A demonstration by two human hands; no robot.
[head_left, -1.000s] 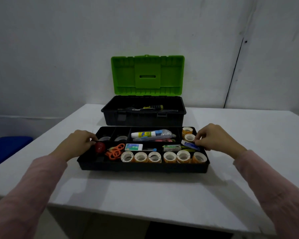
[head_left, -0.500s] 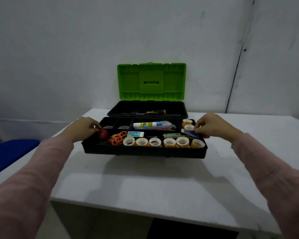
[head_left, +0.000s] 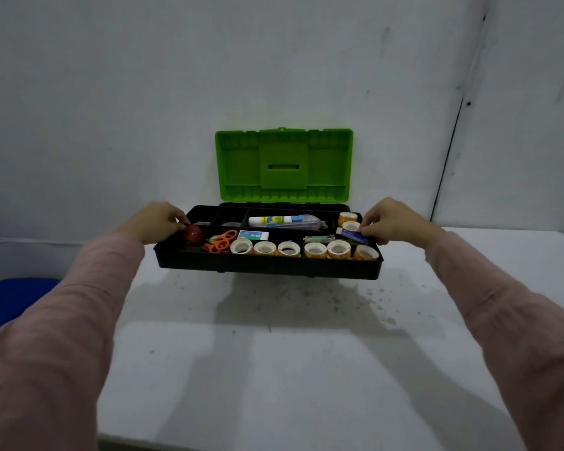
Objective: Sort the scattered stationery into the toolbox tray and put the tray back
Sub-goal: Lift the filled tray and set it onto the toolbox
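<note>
The black toolbox tray (head_left: 267,266) hangs in the air above the white table (head_left: 274,369), just in front of the toolbox. My left hand (head_left: 157,222) grips its left end and my right hand (head_left: 394,222) grips its right end. In the tray lie orange scissors (head_left: 220,242), a red ball (head_left: 193,234), a glue bottle (head_left: 274,220), a small white box (head_left: 253,236) and several tape rolls (head_left: 288,249). Behind it stands the toolbox with its green lid (head_left: 284,166) upright; the tray hides nearly all of the black base.
A blue chair seat (head_left: 10,299) shows at the left, below the table edge. A grey wall rises right behind the toolbox. Dark specks mark the tabletop under the tray.
Both hands have lifted the tray off the table and carried it up and back toward the toolbox. It now covers the black base that showed before.
</note>
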